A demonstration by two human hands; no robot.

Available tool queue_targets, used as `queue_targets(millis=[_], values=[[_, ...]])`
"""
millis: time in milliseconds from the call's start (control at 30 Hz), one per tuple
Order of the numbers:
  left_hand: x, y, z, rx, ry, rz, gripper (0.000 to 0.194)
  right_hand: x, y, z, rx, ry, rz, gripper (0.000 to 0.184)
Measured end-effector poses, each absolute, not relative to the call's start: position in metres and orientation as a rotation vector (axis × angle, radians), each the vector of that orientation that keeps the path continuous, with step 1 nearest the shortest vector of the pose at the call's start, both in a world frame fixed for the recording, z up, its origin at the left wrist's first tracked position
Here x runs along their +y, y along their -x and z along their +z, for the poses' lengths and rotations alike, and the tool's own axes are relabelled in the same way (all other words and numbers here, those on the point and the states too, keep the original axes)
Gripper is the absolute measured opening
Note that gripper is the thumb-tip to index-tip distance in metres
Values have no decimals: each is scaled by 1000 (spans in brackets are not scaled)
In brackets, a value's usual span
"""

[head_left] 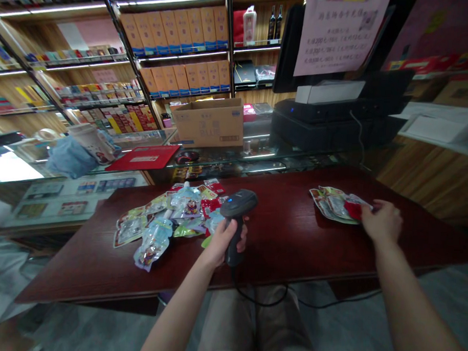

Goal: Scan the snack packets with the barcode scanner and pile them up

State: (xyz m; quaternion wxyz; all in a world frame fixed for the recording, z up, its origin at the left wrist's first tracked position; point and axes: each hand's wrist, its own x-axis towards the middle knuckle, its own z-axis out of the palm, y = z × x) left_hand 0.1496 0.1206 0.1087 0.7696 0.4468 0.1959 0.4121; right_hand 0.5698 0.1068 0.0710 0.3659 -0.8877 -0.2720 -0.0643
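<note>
My left hand [221, 240] is wrapped round the grip of a black barcode scanner [237, 204], held upright over the dark red-brown table with a small blue light showing on its head. My right hand [382, 221] is closed at the edge of a small red snack packet [353, 206], its fingertips partly hidden. That packet lies over a few flat snack packets [330, 203] on the table's right side. Left of the scanner spreads a loose heap of snack packets [132, 225], among them clear and blue spouted pouches [155, 242].
A black cable [268, 303] hangs from the scanner across my lap. Behind the table [281, 238] stand a glass counter, an open cardboard box [208, 124], a red folder [142, 157] and a monitor [288, 49] with a paper sign. Another person's sleeve and arm appear at lower left.
</note>
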Motion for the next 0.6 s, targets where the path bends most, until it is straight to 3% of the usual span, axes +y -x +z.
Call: queue_targets(millis=[200, 433, 600], values=[[114, -143, 108, 478, -932, 1018, 51, 110, -522, 85, -886, 1906, -353, 28], [106, -129, 105, 533, -906, 1097, 53, 153, -375, 78, -1524, 1411, 590, 23], [102, -121, 107, 573, -880, 1171, 54, 180, -309, 78, -1761, 1513, 691, 30]])
